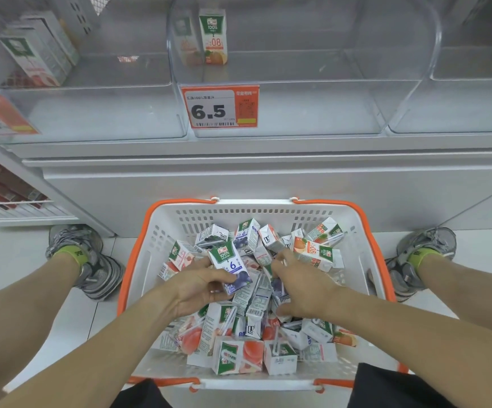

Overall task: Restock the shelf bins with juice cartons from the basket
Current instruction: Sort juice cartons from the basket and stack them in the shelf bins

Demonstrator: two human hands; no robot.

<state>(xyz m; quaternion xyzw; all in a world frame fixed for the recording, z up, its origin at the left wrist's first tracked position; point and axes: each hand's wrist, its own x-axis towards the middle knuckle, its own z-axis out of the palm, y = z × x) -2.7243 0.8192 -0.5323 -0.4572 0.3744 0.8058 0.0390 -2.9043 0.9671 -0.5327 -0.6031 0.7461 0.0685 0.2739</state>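
Observation:
A white basket with an orange rim sits on the floor between my feet, filled with several small juice cartons. My left hand grips a blueberry carton and holds it tilted just above the pile. My right hand reaches down into the heap, its fingers curled among other cartons; which one it has hold of is hidden. Above, the clear middle shelf bin holds one upright orange juice carton at its back left.
The left bin holds peach cartons at its back. A third clear bin stands at the right. An orange price tag reading 6.5 hangs on the middle bin's front. My shoes flank the basket.

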